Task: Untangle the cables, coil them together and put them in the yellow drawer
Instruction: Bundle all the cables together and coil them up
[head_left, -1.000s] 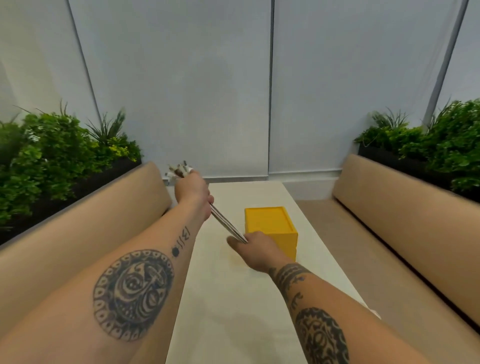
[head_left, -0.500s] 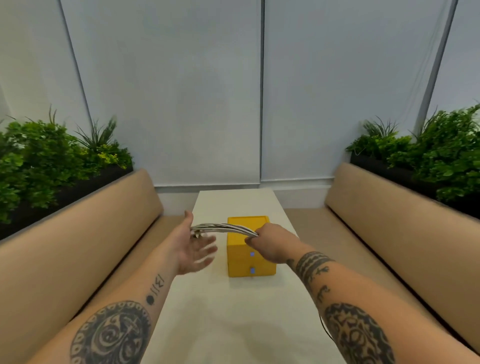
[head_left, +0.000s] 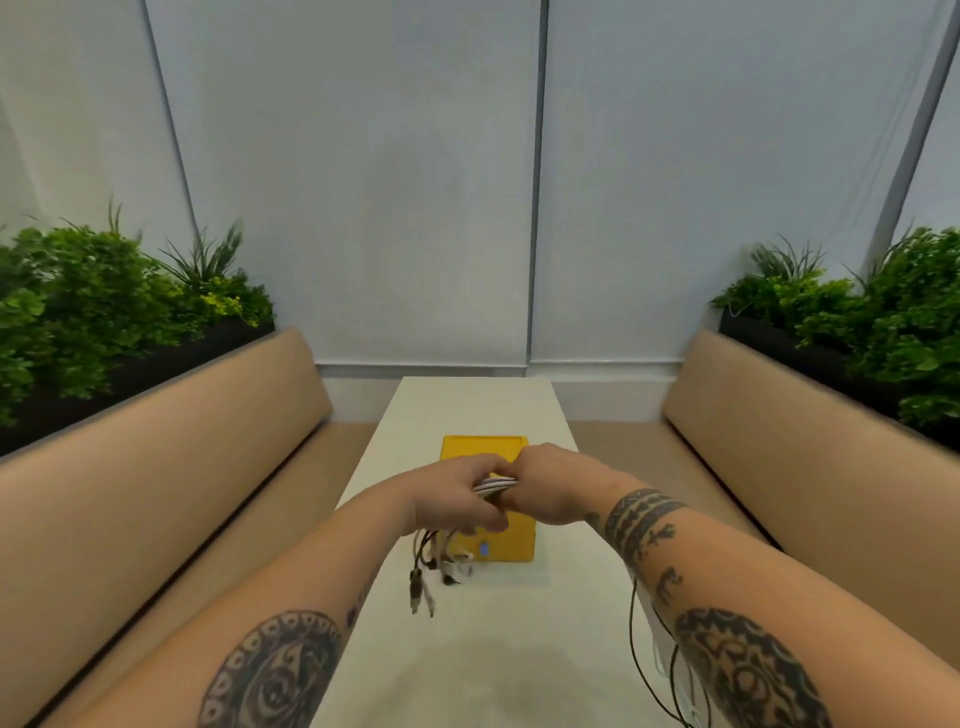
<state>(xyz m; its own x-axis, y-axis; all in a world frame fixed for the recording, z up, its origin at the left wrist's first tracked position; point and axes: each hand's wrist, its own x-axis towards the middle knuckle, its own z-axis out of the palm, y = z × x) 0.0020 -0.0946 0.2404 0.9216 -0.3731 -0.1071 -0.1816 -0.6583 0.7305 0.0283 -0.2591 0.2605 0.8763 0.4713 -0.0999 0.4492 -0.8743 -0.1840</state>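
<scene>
A bundle of cables (head_left: 494, 486), white and dark strands side by side, runs between my two hands just above the yellow drawer box (head_left: 511, 540). My left hand (head_left: 451, 499) is closed around the bundle, and several plug ends dangle below it over the table. Close against it, my right hand (head_left: 550, 483) grips the same bundle from the right. Loose dark and white cable lengths hang under my right forearm. The yellow box stands in the middle of the white table (head_left: 483, 660); its drawers look closed, with a small blue knob on the front.
Tan upholstered benches (head_left: 171, 467) flank the narrow table on both sides, with green plants (head_left: 104, 312) in dark planters behind them. A pale wall of blinds closes off the far end.
My left hand has come in from an open pose and closed on the cables next to my right hand. Both hands now sit together over the yellow box, plug ends hanging.
</scene>
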